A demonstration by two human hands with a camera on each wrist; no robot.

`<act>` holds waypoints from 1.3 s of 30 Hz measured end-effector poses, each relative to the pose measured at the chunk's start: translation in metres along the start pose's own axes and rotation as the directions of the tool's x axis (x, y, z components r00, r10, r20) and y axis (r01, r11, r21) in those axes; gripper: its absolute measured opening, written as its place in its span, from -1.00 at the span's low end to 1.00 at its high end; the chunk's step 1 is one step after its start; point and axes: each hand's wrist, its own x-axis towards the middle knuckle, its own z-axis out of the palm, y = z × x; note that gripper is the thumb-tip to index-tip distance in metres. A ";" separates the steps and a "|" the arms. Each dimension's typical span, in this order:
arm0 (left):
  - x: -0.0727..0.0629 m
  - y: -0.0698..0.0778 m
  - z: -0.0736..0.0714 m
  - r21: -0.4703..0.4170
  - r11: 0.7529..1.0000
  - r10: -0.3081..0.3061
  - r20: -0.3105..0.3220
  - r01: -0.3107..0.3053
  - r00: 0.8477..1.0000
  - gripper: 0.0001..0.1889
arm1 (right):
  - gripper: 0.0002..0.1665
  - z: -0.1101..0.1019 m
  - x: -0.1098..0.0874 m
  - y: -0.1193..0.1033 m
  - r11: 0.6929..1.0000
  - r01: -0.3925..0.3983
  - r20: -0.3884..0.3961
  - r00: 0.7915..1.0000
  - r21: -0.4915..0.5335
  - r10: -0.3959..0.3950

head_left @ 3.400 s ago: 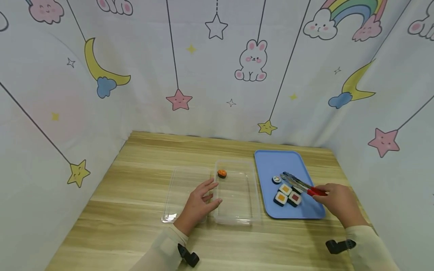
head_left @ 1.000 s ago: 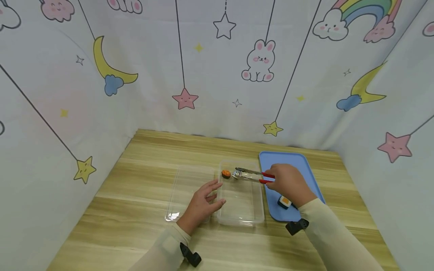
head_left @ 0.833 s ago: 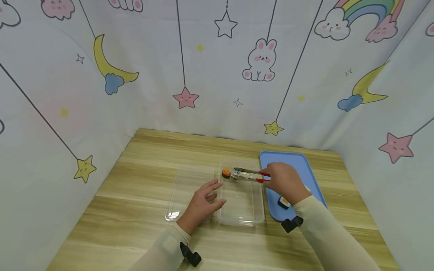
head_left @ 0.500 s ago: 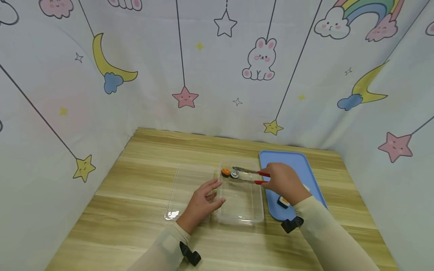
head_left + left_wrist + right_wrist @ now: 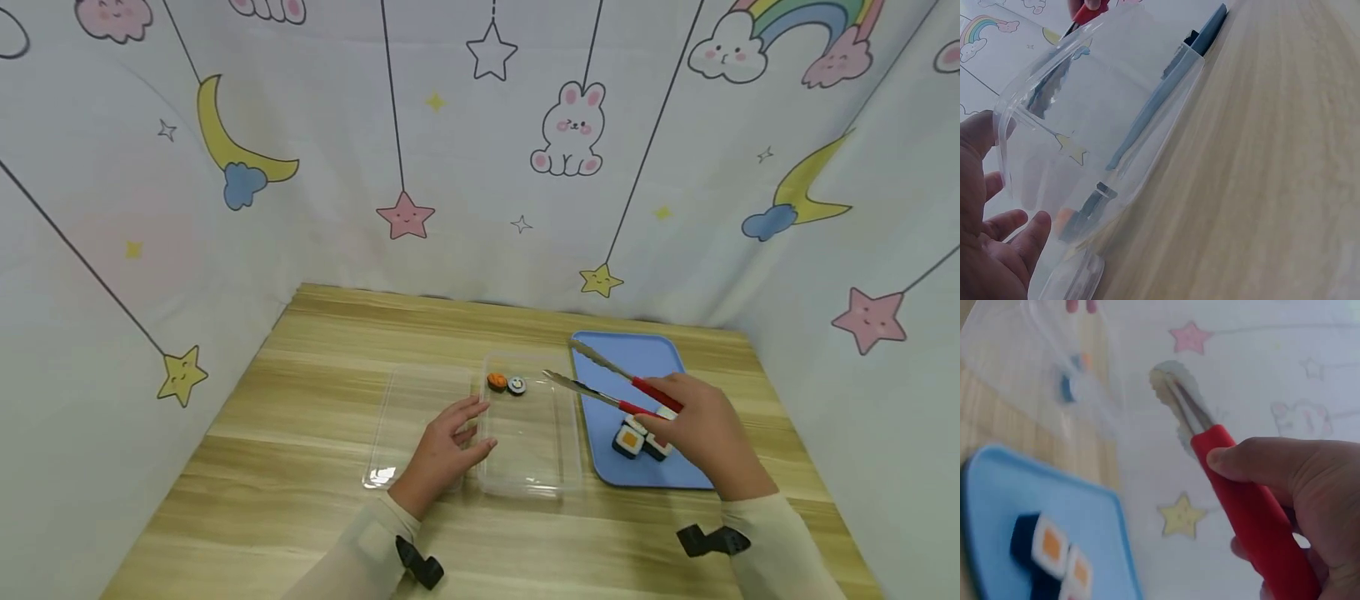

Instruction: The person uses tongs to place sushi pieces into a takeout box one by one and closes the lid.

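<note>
My right hand (image 5: pixel 705 429) holds food tongs (image 5: pixel 655 392) by their red handles; the arms are spread with nothing between the tips. In the right wrist view the thumb lies along a red handle (image 5: pixel 1241 506). The tongs reach over the blue tray (image 5: pixel 660 352) toward a clear plastic box (image 5: pixel 529 490). Inside the box, at its back left, an orange-topped sushi piece (image 5: pixel 497 382) sits beside a small round sushi roll (image 5: pixel 517 385). My left hand (image 5: pixel 442 450) rests at the box's left wall, fingers loosely spread. Several square sushi pieces (image 5: pixel 630 440) are on the tray, partly hidden by my right hand.
A clear lid (image 5: pixel 420 408) lies on the wooden table (image 5: pixel 300 467) left of the box, partly behind my left hand. The tray stands close to the box's right side. A patterned white curtain (image 5: pixel 450 167) closes off the back and sides.
The tongs carried the round roll from the tray into the box and let go of it beside the orange-topped piece. They then opened wide and drew back right. My left hand stayed put.
</note>
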 end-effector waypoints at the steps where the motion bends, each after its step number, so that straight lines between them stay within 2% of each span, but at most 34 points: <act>1: 0.000 0.000 0.000 -0.001 1.000 0.001 0.000 -0.001 1.000 -0.39 | -0.34 -0.001 -0.008 0.007 1.000 -0.016 -0.021 1.000 0.008 0.016; 3: 0.000 -0.001 0.000 0.004 1.000 0.007 -0.003 -0.007 1.000 -0.40 | -0.33 -0.001 -0.024 0.023 0.999 -0.045 -0.060 0.997 -0.004 0.044; 8: -0.001 0.001 -0.003 0.041 0.999 0.009 -0.005 -0.008 1.000 -0.40 | -0.34 0.006 -0.062 0.064 0.988 -0.148 -0.090 0.986 -0.052 0.143; 13: 0.000 0.000 -0.003 0.049 0.999 0.003 0.000 -0.003 1.000 -0.39 | -0.36 0.008 -0.094 0.100 0.967 -0.241 -0.167 0.960 -0.085 0.225; 16: 0.000 0.000 -0.004 0.049 0.999 0.003 -0.004 -0.003 1.000 -0.39 | -0.36 0.008 -0.106 0.114 0.951 -0.298 -0.180 0.943 -0.079 0.281; 22: 0.000 -0.001 -0.003 0.048 0.999 0.004 -0.003 -0.004 1.000 -0.39 | -0.30 0.012 -0.112 0.127 0.917 -0.399 -0.149 0.908 -0.024 0.391; 27: 0.001 -0.002 -0.002 0.043 0.999 0.007 0.007 -0.007 1.000 -0.39 | -0.30 0.014 -0.107 0.128 0.917 -0.396 -0.128 0.913 -0.046 0.388; 33: 0.002 0.001 -0.001 0.051 0.999 -0.009 0.016 0.008 1.000 -0.38 | -0.40 0.018 -0.106 0.127 0.937 -0.347 -0.164 0.927 -0.042 0.336; 39: 0.002 0.002 0.000 0.058 0.998 -0.009 0.026 0.007 1.000 -0.38 | -0.43 0.021 -0.108 0.127 0.939 -0.344 -0.205 0.921 -0.032 0.330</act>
